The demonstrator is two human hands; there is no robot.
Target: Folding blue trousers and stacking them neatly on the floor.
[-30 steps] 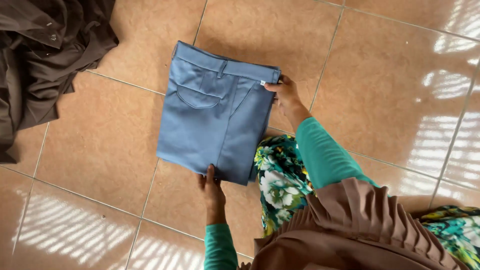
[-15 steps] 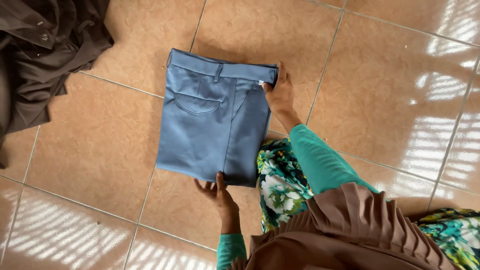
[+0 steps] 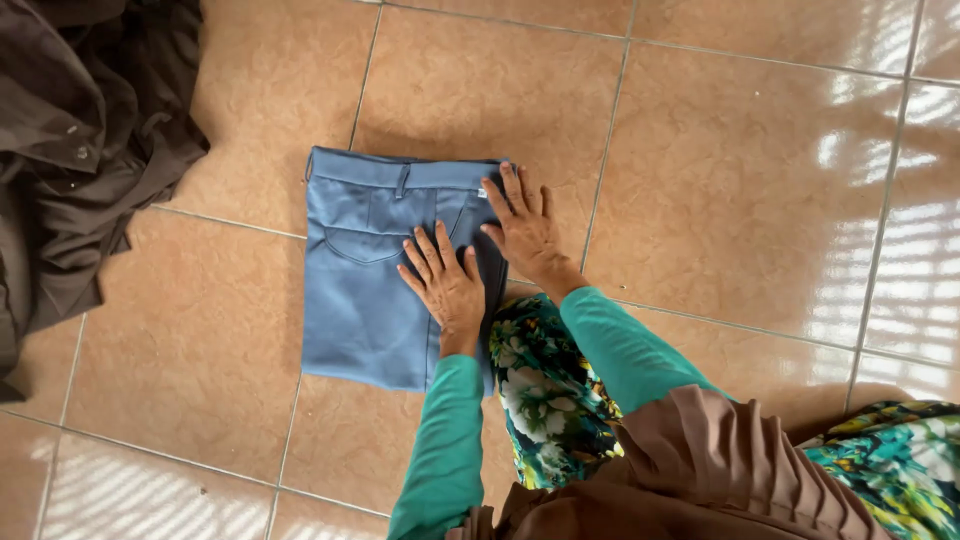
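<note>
Both the left hand (image 3: 447, 283) and the right hand (image 3: 524, 227) lie flat, fingers spread and gripping nothing, on the folded blue trousers (image 3: 378, 270) lying on the tiled floor (image 3: 720, 180), near a dark brown garment (image 3: 70, 140).

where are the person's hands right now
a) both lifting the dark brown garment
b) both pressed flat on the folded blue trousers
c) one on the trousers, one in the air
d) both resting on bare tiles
b: the left hand and right hand both lie palm down, fingers spread, on the folded blue trousers, which rest on the tiled floor.
</note>
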